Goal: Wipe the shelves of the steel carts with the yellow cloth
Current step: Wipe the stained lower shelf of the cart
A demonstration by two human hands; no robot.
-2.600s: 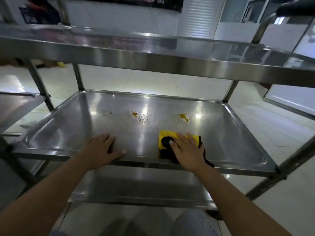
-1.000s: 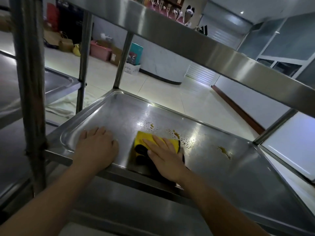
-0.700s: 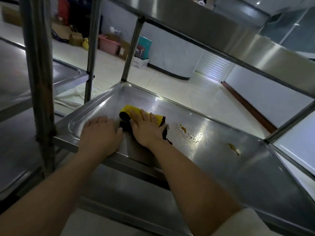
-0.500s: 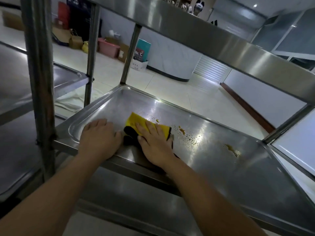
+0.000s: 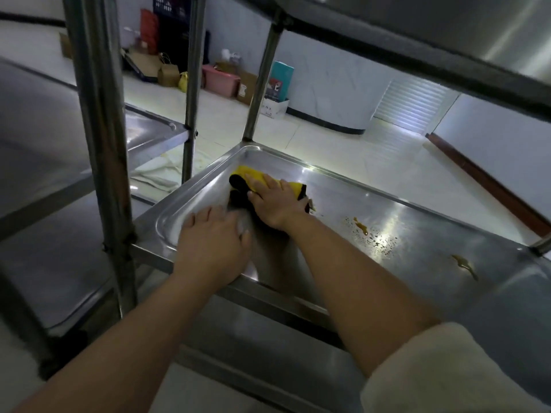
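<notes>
- Where half a second ago the yellow cloth [image 5: 269, 181] lay near the middle of the front half of the middle shelf [image 5: 417, 234], it now sits further back, close to the shelf's far left corner.
- Pressing flat on the cloth, the right hand [image 5: 272, 201] has its fingers spread and extended, not curled around the fabric; the reach is longer than before and a pale sleeve [image 5: 441, 371] shows at the elbow.
- Resting palm down on the shelf by its front left rim, the left hand [image 5: 213, 242] stays where it was, fingers loosely apart, gripping nothing.
- Orange-brown spots [image 5: 362, 228] and a smear [image 5: 465, 265] further right remain on the steel, now well clear of the cloth.
- A second cart's shelf [image 5: 155, 132] stands to the left, beyond the near upright post [image 5: 101, 144].
</notes>
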